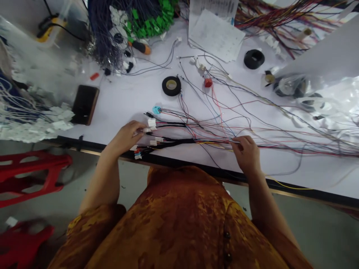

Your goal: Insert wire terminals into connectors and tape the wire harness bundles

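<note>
A wire harness (179, 142) lies along the front of the white table, its left branches wrapped in black tape. My left hand (129, 135) is closed at the left end, its fingertips pinching a small white connector (146, 130). Just beyond sit another white connector (152, 123) and a light-blue connector (156, 110). Several more plugs, among them an orange and blue cluster (137, 154), rest at the table edge. My right hand (247, 152) pinches thin wires (234, 139) of the harness farther right. Loose red, black and grey wires run on to the right.
Black tape rolls (171, 86) (254, 59) and a red connector (208, 82) lie behind the harness. A phone (85, 104) is at left, near bundled white-plug wires (33, 119). Green connectors (151, 22), a screwdriver (141, 47) and papers (215, 35) sit at the back. Red stools (36, 172) stand below.
</note>
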Demonstrator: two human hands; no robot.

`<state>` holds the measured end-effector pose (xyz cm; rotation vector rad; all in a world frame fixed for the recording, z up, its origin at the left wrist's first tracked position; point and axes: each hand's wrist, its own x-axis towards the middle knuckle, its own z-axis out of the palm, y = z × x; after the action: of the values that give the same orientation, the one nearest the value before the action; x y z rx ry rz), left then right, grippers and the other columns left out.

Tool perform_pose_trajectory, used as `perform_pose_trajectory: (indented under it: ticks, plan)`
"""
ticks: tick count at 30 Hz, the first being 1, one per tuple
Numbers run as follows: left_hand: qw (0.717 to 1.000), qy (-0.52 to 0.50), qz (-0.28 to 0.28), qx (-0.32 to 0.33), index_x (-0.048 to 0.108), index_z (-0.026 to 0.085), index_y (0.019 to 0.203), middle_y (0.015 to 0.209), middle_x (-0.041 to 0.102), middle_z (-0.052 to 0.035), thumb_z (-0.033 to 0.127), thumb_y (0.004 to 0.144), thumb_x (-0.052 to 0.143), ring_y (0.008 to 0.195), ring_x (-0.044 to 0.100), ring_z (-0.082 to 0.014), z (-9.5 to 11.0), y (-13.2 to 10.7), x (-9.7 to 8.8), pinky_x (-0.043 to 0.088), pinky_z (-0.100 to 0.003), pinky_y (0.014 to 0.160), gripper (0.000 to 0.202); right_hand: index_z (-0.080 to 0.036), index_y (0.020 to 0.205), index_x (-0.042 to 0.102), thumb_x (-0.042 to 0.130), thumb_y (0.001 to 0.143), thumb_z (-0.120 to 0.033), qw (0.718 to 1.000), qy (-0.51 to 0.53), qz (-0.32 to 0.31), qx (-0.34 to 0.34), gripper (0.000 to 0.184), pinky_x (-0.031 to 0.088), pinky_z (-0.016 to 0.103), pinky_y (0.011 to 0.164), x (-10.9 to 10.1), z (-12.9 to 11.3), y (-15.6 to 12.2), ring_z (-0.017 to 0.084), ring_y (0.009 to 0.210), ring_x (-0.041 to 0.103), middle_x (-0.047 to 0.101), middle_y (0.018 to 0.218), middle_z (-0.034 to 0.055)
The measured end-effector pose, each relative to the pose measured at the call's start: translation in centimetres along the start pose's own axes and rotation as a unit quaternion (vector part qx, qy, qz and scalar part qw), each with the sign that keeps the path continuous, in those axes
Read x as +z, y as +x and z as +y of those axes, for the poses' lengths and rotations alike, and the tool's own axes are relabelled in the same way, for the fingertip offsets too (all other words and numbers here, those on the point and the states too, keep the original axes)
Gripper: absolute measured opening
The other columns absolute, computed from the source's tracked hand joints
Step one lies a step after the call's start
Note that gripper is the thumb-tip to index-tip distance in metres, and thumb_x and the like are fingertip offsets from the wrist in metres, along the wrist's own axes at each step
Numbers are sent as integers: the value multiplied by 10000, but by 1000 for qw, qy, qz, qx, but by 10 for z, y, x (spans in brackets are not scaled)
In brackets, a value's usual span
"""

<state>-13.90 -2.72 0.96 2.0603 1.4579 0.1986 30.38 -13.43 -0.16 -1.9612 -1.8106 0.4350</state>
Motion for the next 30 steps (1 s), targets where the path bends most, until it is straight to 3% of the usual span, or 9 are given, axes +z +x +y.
perform_pose_trajectory:
  ticks: [6,10,12,16,23,24,26,28,30]
  plan:
    - [999,-25,29,-28,679,179,888,906,664,-43,293,803,647,776,575,-178,-3,2,-1,459,-298,765,146,-183,1032,720,569,941,-284,996,31,-49,-71,204,489,325,726,21,-18,11,201,836,635,653,984,85]
    - [964,-248,86,-38,683,159,899,772,675,-26,344,777,732,681,561,-142,-1,-4,-8,446,-251,664,227,-197,968,741,586,935,-293,997,38,-52,-53,185,478,322,706,30,-18,12,208,849,639,654,947,77]
    - [896,-424,128,-22,680,145,903,700,662,-26,327,755,766,638,569,-134,6,-4,-7,451,-240,621,250,-197,936,741,583,934,-286,996,47,-50,-49,181,476,322,706,31,-16,10,206,838,636,650,930,75]
    - [720,-675,159,-15,652,132,839,655,599,-19,269,736,767,568,517,-103,30,3,2,457,-225,549,206,-193,898,732,565,936,-270,996,58,-48,-50,187,482,333,735,29,-15,9,209,841,626,637,901,76]
    - [556,-818,141,-39,613,183,824,518,355,89,189,810,596,443,371,-56,75,18,13,573,-295,843,23,-194,964,740,572,908,-244,993,97,-60,-37,184,497,316,738,11,-23,22,187,819,637,662,951,79]
    - [547,-824,144,-45,596,197,803,501,320,99,190,823,577,418,326,-52,78,21,15,565,-280,871,29,-193,965,743,561,912,-247,992,93,-75,-39,197,497,321,754,9,-24,26,191,829,639,672,949,82]
    - [561,-811,157,-52,568,222,769,484,282,102,217,856,550,390,258,-53,82,30,19,561,-221,817,89,-186,1022,739,546,911,-243,989,89,-112,-33,229,497,335,779,6,-23,35,195,821,639,699,938,83]
    - [597,-784,161,-56,552,235,766,484,279,94,260,884,543,379,229,-60,82,39,25,524,-157,610,121,-178,1155,698,542,895,-229,989,87,-122,-15,307,501,350,787,4,-21,43,188,769,624,722,987,85]
    - [609,-779,137,-60,547,237,804,491,293,89,277,902,538,370,228,-60,79,48,32,405,-130,418,106,-179,1243,653,542,878,-220,993,77,-95,1,384,502,366,793,1,-18,48,183,739,605,720,1089,102]
